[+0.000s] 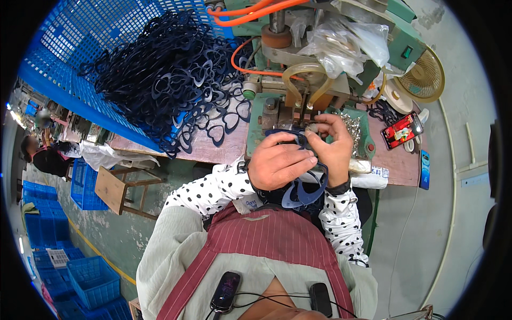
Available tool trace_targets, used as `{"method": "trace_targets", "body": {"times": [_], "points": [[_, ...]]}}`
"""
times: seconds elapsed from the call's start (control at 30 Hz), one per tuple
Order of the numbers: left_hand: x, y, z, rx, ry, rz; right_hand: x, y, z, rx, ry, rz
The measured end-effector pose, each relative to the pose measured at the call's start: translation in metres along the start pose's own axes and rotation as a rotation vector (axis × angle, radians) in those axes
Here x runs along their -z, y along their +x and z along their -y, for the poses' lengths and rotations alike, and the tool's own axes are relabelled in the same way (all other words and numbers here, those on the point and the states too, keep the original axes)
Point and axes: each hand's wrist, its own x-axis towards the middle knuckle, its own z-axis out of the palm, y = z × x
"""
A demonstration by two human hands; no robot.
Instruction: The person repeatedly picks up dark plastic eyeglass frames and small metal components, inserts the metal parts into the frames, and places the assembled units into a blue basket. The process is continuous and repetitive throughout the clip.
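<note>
My left hand [276, 161] is closed on a dark blue looped strap [314, 193], whose teardrop-shaped loops hang down between my wrists over my lap. Its upper end reaches the tooling [304, 114] of a green bench press [257, 118]. Close beside it, my right hand [337, 154] has thumb and index finger bent together in front of the tooling. Whatever lies between those fingertips is too small to make out. Right of the tooling, many small shiny metal pieces [350, 130] lie heaped on the press bed.
A big blue basket [69, 96] tips toward the table, spilling a tangled pile of dark blue looped straps [160, 80]. Right lie a red-screened phone [401, 130], a blue phone [424, 169] and a fan [421, 74]. A wooden stool [111, 191], blue crates [93, 280] and another person [50, 160] are left.
</note>
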Motion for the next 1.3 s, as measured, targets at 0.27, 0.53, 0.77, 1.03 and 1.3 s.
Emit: {"method": "trace_targets", "body": {"times": [0.27, 0.53, 0.77, 1.03, 1.3], "points": [[0.005, -0.005, 0.004, -0.166, -0.109, 0.116, -0.012, 0.011, 0.009, -0.059, 0.022, -0.017], [-0.001, 0.002, 0.01, -0.202, -0.227, 0.128, -0.004, 0.013, -0.001, 0.012, 0.058, -0.113], [-0.017, -0.006, 0.027, -0.216, -0.335, 0.195, 0.104, 0.014, -0.135, -0.086, -0.701, -0.362], [-0.014, -0.008, 0.026, -0.21, -0.349, 0.203, 0.087, 0.006, -0.126, 0.258, -0.985, -0.215], [0.004, -0.064, 0.028, 0.004, 0.234, 0.024, 0.095, 0.005, -0.134, 0.114, -0.745, -0.35]]}}
